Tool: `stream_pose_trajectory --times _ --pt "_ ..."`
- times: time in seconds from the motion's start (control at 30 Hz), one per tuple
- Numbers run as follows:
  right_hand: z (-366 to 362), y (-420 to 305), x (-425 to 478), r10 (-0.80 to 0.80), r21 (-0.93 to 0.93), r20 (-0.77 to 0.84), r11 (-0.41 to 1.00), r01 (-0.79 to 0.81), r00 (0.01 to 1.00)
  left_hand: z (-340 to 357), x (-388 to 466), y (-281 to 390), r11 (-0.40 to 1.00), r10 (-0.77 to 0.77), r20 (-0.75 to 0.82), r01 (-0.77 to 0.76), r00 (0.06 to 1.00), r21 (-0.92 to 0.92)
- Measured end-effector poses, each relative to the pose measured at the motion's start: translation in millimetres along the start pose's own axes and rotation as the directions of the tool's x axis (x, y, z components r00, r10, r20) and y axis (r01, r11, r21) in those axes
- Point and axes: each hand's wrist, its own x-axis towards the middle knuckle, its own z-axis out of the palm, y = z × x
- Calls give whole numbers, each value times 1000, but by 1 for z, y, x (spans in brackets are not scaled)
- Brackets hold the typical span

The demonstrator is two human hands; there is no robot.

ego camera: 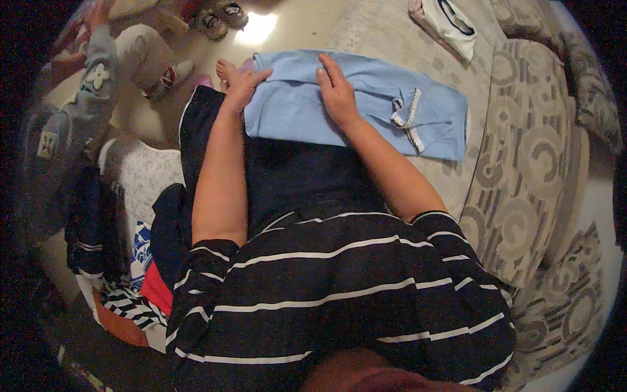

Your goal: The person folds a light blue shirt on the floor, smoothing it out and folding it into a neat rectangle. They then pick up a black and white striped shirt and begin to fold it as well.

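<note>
A light blue garment point(294, 110) lies partly folded across my lap and the fabric seat to the right. Whitish trim point(414, 120) shows on a bunched part near its right end. My left hand point(242, 88) is at the garment's left edge, one digit stretched over the cloth; its far side is hard to make out. Resting on the upper middle of the cloth is my right hand point(338, 90), thumb and fingers apart, nothing held. Creases run through the cloth between and beyond the hands. Dark trousers point(308, 171) cover my legs beneath it.
A folded white garment point(450, 29) lies farther up the seat point(372, 34). Patterned cushions point(524, 157) line the right side. At left are a pile of clothes point(156, 289) and a seated person's grey sleeve point(100, 73). Shoes point(213, 24) stand on the floor.
</note>
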Motion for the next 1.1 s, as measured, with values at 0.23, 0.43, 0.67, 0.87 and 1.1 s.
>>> stream_pose_trajectory --times 0.23,0.43,0.67,0.87,1.1 --pt "-46 -5 -6 312 432 -85 867 -247 946 117 -49 130 993 -61 411 96 910 -65" --pt "-110 28 -53 603 922 66 268 -279 795 189 -81 128 992 32 594 -97 804 79" --pt "-116 36 -51 609 976 136 54 -212 782 166 -97 52 609 648 136 -618 749 498" --pt "-116 34 -54 584 979 181 -33 -200 792 156 -107 45 932 305 46 -309 951 189" --pt "-105 27 -44 552 974 226 -125 -188 803 163 -89 39 971 204 99 -189 974 -146"
